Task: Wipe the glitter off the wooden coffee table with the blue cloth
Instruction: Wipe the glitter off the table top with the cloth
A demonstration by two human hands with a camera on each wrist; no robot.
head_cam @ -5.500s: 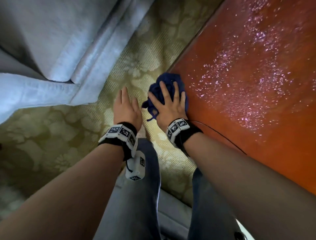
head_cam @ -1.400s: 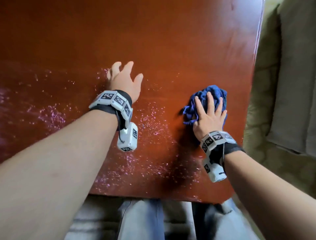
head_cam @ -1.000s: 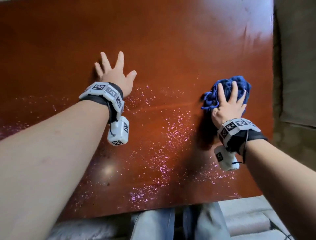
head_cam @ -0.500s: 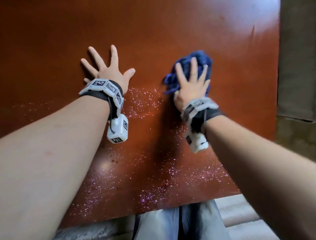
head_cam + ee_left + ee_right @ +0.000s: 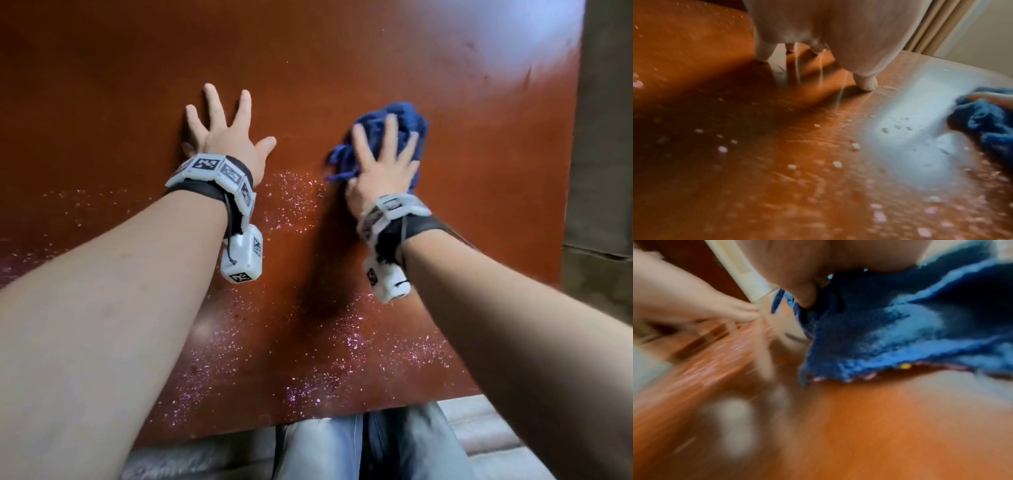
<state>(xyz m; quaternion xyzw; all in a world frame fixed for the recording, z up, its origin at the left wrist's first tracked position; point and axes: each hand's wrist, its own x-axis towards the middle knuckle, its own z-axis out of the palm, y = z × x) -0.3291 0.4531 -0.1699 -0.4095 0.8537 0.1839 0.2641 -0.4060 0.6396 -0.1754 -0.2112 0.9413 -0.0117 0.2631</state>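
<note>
The wooden coffee table (image 5: 342, 51) is strewn with pink glitter (image 5: 291, 205), densest toward its near edge (image 5: 342, 359). My right hand (image 5: 383, 161) presses the crumpled blue cloth (image 5: 407, 116) onto the table with spread, straight fingers. To its left, my left hand (image 5: 226, 137) lies flat on the wood, fingers splayed and holding nothing. In the left wrist view the fingertips (image 5: 865, 81) touch the table (image 5: 777, 162), with the cloth (image 5: 986, 120) at the right. The right wrist view is blurred; the cloth (image 5: 890, 337) fills it, glitter clinging to its edge.
The table's right edge borders a beige upholstered seat (image 5: 603, 137). My legs in jeans (image 5: 359, 445) are at the near edge, over a pale cushion (image 5: 479, 428). A curtain (image 5: 937, 24) hangs beyond the table's far side.
Within the last second my right hand swept the cloth left from near the table's right edge to beside my left hand. The left hand stayed planted, its fingers spreading wider.
</note>
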